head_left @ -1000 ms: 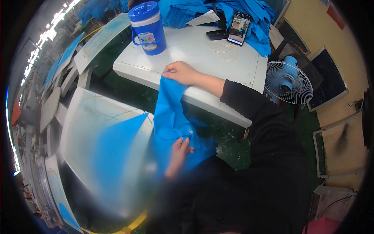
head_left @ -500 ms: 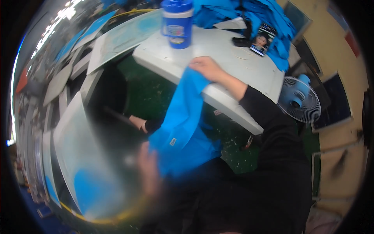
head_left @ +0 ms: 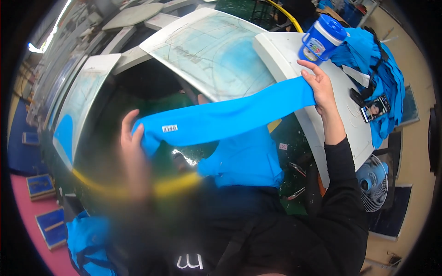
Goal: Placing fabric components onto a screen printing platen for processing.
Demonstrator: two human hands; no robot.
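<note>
A long blue cloth piece (head_left: 225,115) with a small white label is stretched across in front of me, bending slightly upward to the right. My left hand (head_left: 133,142) pinches its left end beside the label; the wrist is blurred. At the other end, my right hand (head_left: 318,87) grips the cloth between thumb and fingers, with the index finger raised, above the white table's edge. More blue cloth (head_left: 246,161) hangs below the strip and rests on my lap; I cannot tell whether it is joined to the strip.
On the white table (head_left: 352,126) stand a blue jug (head_left: 320,39), a phone (head_left: 375,108) and a heap of blue cloth (head_left: 391,69). A fan (head_left: 372,183) is at the right. Pale boards (head_left: 207,50) lie ahead; blue cloth (head_left: 87,239) sits lower left.
My view has turned left. The cloth has gone from hanging slantwise off the table edge to being stretched crosswise, with my left hand raised to its labelled end.
</note>
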